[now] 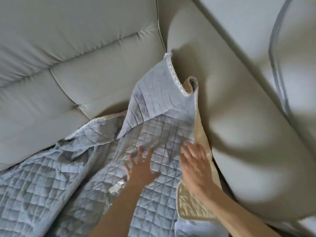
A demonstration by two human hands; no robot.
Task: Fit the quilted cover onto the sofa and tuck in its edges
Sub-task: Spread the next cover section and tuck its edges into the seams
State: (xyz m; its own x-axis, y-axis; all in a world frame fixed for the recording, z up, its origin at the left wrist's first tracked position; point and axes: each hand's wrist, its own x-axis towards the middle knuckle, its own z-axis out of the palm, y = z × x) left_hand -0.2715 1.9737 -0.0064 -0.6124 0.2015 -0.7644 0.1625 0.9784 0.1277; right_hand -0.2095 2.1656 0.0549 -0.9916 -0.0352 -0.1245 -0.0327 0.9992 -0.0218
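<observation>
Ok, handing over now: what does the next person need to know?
Left hand: open, fingers spread, flat on the cover.
Right hand: open, flat on the cover's edge beside the armrest.
Cover lies rumpled on the sofa; its corner stands up against the armrest, beige underside showing.
Done: cover laid on. Left: smooth it, tuck corner and edges.

Blue-grey curved band (pixel 274 65), top right, runs down a pale surface (pixel 239 14); blurred, identity unclear. Small crumpled white scrap (pixel 118 186), lower centre; paper or fabric label, cannot tell.
</observation>
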